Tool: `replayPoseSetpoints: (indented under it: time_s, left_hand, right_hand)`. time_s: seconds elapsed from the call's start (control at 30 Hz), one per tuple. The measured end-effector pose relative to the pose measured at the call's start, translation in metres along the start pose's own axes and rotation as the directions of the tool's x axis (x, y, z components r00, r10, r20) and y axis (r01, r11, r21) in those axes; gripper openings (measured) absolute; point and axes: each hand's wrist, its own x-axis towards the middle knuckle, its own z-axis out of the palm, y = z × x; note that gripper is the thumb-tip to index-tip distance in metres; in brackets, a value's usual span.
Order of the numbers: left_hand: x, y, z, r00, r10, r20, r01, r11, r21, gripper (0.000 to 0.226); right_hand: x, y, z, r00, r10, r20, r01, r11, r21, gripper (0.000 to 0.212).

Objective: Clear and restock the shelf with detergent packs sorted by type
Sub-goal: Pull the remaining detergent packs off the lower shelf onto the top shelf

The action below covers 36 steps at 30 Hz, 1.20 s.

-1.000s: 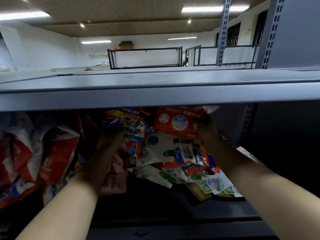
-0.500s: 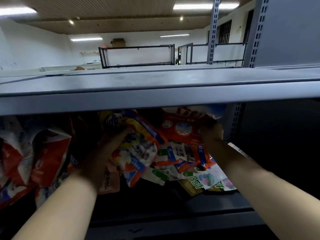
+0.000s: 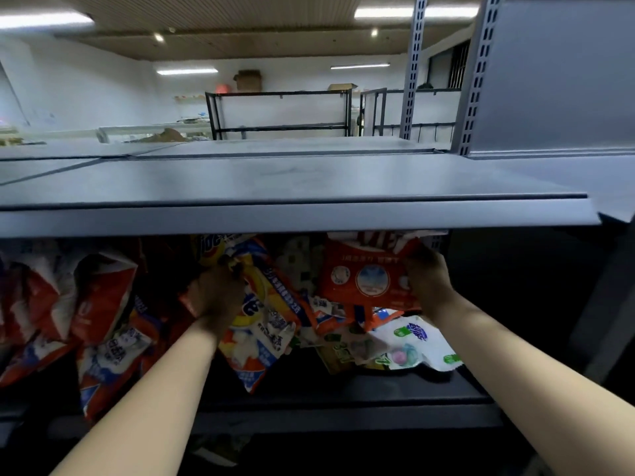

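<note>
Grey metal upper shelf board (image 3: 292,187) seen bare, under ceiling strip lights; black rack (image 3: 280,113) seen beyond upper shelf board. Lower shelf (image 3: 343,400) below it, dark, loaded with crumpled detergent packs. Yellow-blue pack (image 3: 264,324) gripped by left hand (image 3: 214,298), hanging below board's middle. Orange pack (image 3: 364,276) with round white emblem held at its right edge by right hand (image 3: 429,281). White-green pack (image 3: 412,341) lying beneath orange pack. Red-white packs (image 3: 86,304) piled under board's left end.

Stockroom, grey slotted metal shelving (image 3: 295,214), piled detergent packs (image 3: 261,324)
</note>
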Motion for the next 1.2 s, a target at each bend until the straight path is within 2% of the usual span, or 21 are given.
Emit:
replayPoseSetpoints:
  time_s: [0.07,0.23,0.4,0.57,0.77,0.9,1.03,1.2]
  left_hand:
    - [-0.015,0.014,-0.010,0.994,0.034,-0.102,-0.031,0.999,0.031,0.045]
    - [-0.067,0.027,-0.011,0.972,-0.080,-0.221,0.069,0.996,-0.056,0.048]
    - [-0.107,0.050,-0.009,0.968,-0.054,-0.247,0.027,0.993,-0.113,0.044]
    - [-0.136,0.060,-0.014,0.971,-0.015,-0.238,-0.031,0.981,-0.190,0.028]
    - [-0.175,0.077,-0.038,0.942,0.074,-0.326,-0.168,0.948,-0.269,0.047]
    - [-0.204,0.093,-0.053,0.943,0.085,-0.321,-0.209,0.904,-0.374,0.042]
    - [-0.231,0.122,-0.067,0.952,0.102,-0.288,-0.234,0.849,-0.474,0.038]
    - [-0.268,0.185,-0.073,0.949,0.184,-0.257,-0.299,0.788,-0.538,0.036]
  right_hand:
    - [-0.022,-0.009,-0.017,0.999,-0.044,-0.031,0.042,0.998,-0.053,0.016]
    - [-0.063,-0.011,-0.054,0.982,-0.132,-0.136,0.101,0.972,-0.212,0.024]
    - [-0.094,-0.004,-0.083,0.933,-0.293,-0.210,0.230,0.933,-0.278,0.026]
    - [-0.122,-0.005,-0.112,0.889,-0.375,-0.261,0.269,0.891,-0.365,0.023]
    - [-0.161,-0.007,-0.153,0.814,-0.453,-0.365,0.336,0.878,-0.341,0.032]
    - [-0.184,-0.007,-0.185,0.787,-0.483,-0.383,0.356,0.864,-0.357,0.033]
    - [-0.202,-0.007,-0.228,0.750,-0.454,-0.481,0.360,0.890,-0.280,0.033]
    - [-0.209,-0.011,-0.299,0.661,-0.454,-0.597,0.352,0.891,-0.288,0.035]
